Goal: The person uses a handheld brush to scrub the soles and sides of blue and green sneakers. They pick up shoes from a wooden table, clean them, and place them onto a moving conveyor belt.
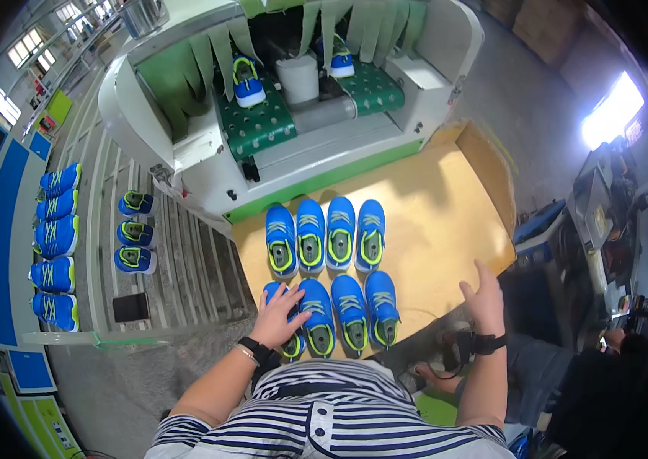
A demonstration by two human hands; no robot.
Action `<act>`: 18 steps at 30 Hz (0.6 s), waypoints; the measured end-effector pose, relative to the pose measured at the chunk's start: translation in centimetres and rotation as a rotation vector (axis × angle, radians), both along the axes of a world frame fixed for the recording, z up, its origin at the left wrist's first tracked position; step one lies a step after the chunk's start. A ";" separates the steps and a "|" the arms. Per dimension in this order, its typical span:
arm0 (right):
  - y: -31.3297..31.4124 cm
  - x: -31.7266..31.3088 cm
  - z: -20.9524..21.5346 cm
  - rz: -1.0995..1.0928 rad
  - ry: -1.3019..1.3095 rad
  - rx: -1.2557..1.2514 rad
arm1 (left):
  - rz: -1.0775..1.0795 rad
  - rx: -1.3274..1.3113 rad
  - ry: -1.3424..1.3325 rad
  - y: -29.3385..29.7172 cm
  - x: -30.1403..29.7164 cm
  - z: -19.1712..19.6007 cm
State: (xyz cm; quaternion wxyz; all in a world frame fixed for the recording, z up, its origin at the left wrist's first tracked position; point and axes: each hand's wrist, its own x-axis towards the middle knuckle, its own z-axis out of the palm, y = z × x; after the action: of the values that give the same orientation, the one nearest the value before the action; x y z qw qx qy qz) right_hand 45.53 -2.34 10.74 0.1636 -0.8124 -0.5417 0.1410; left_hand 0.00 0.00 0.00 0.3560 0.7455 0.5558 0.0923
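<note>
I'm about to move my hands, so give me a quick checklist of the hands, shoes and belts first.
1. Left hand gripping the leftmost near shoe: cannot tell; fingers spread over it.
2. Right hand free: ok, open and empty.
3. Near row and far row matching: ok, four shoes each.
4. One shoe on left belt, another on right belt: ok.
5. Belts stopped: cannot tell.

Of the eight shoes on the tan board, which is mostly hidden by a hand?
The leftmost shoe in the near row: the left hand covers its middle, while the other seven are largely uncovered.
</note>
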 end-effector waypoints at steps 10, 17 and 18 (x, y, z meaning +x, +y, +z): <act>-3.1 -12.0 -9.7 0.211 0.530 0.133 | 0.011 0.008 -0.012 -0.9 0.4 1.0; -4.3 -15.4 -12.4 0.255 0.409 0.263 | 0.001 0.016 -0.011 -1.0 0.1 0.5; -4.3 -15.2 -12.3 0.282 0.406 0.257 | 0.003 0.009 -0.009 -1.1 0.0 0.6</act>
State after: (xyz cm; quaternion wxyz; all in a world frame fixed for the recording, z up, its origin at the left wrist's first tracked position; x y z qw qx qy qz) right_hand 30.34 -6.67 -1.51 0.3492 -0.6567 -0.6189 0.2524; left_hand 0.01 -1.06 0.65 0.3549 0.7459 0.5549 0.0987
